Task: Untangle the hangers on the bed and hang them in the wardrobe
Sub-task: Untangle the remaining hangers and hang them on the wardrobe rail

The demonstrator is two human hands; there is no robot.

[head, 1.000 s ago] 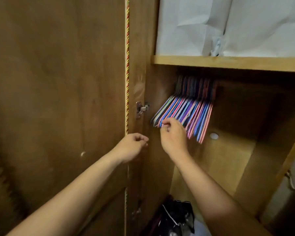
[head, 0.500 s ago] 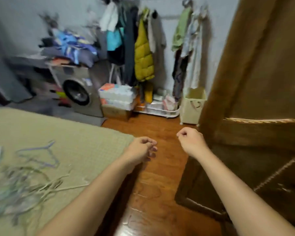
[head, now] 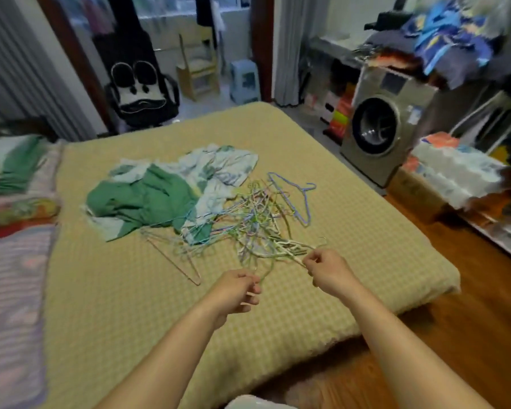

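Observation:
A tangled heap of thin coloured wire hangers (head: 257, 222) lies on the yellow-green bed (head: 124, 290). A blue hanger (head: 303, 199) sticks out at the heap's far right and a pinkish one (head: 174, 261) lies at its left. My left hand (head: 236, 289) pinches a green hanger wire at the heap's near edge. My right hand (head: 326, 270) pinches a pale hanger at the heap's near right corner. The wardrobe is out of view.
A green and white cloth (head: 165, 193) lies beside the heap. Folded bedding (head: 9, 184) sits at the left. A washing machine (head: 381, 128) stands right of the bed, boxes and clothes (head: 455, 169) beyond it. Wooden floor (head: 455, 320) runs along the bed's right side.
I have turned from the wardrobe, where my right hand touched hung hangers, to the bed. Both hands, empty half a second ago, now hold wires of the heap.

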